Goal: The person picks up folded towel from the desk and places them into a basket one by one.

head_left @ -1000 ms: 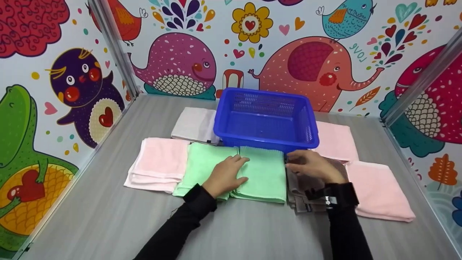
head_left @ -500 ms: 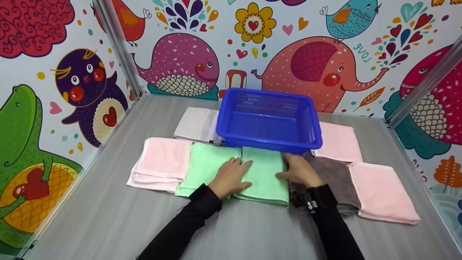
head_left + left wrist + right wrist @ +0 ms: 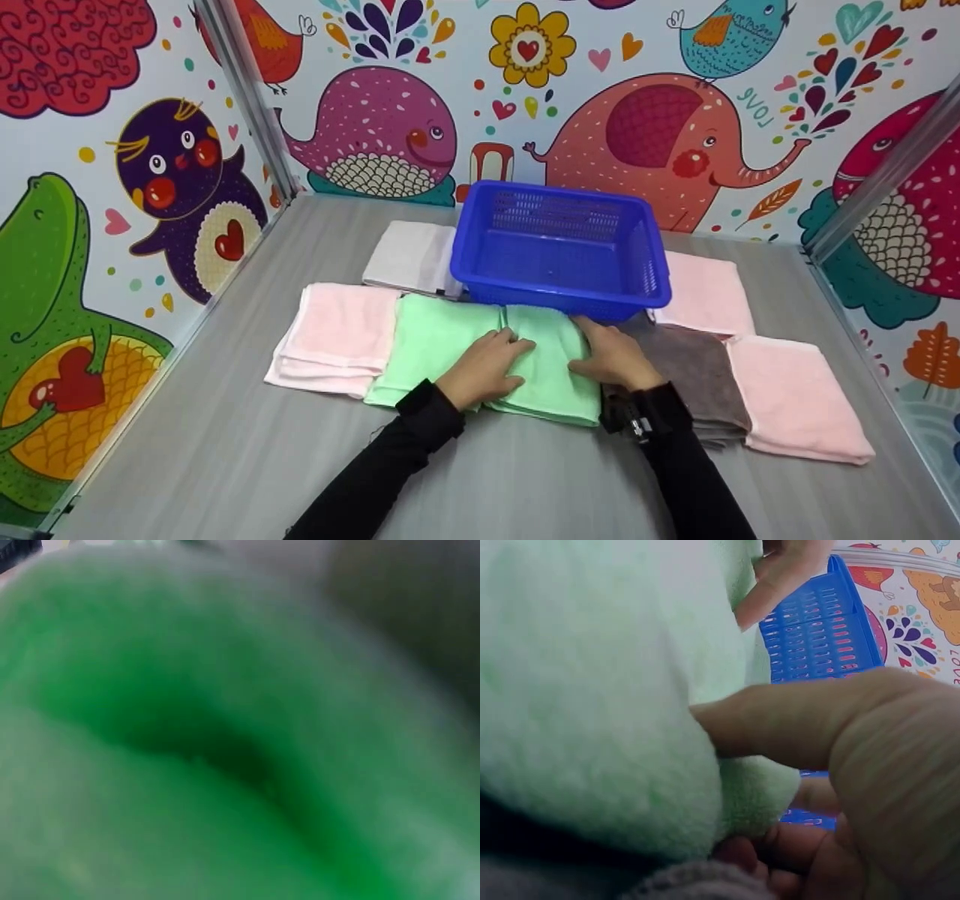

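Cloth at centre (image 3: 551,367): green, folded, flat on the grey table (image 3: 225,450), between both hands, just in front of the blue basket (image 3: 544,296).
Right hand (image 3: 615,356): at that cloth's right side, pinching its edge; the right wrist view shows the thumb on top and fingertips beneath.
Left hand (image 3: 480,371): at the seam where two green cloths meet, thumb and index finger over the centre one; other fingertips are hidden, so I cannot tell whether they grip.
Left wrist view: only blurred green fabric with a dark hollow.
Second green cloth (image 3: 435,330): directly left of the first, partly under the left hand.
Brown cloth (image 3: 694,367): right of the centre cloth, partly behind the right hand and wrist.
Pink cloths: one at the left end (image 3: 341,326), one at the right end (image 3: 795,397), one beside the basket's right side (image 3: 709,292).
Whitish cloth (image 3: 412,255): just left of the basket.
Back wall: printed with a whale (image 3: 379,127) and an elephant (image 3: 637,142).
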